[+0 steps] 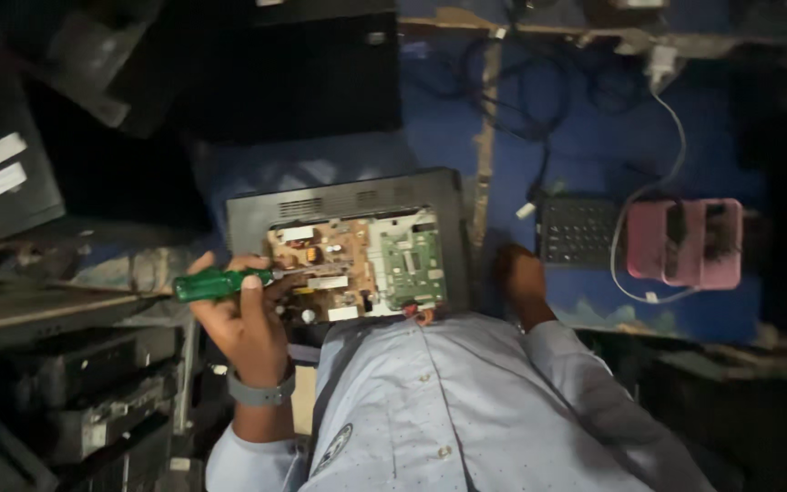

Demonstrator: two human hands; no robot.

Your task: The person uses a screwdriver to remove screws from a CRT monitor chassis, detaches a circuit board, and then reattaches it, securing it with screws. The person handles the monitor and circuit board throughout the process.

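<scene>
Before my chest, the open black casing point(348, 196) leans with its brown circuit board point(325, 269) and green board point(412, 264) exposed. My left hand point(243, 323) keeps a closed grip around the green screwdriver point(216, 284), its tip at the brown board's left edge; I judge a screw is being worked, so the tip needs to sit straight. My right hand point(521, 278) is beside the casing, its grip too dark to tell. Two white rectangular labels point(2, 166) sit on a dark box far left.

The circuit boards point(357, 269) sit inside the open casing point(348, 205). A screwdriver point(216, 284) lies at its nine o'clock, a keypad point(578, 231) at three o'clock.
</scene>
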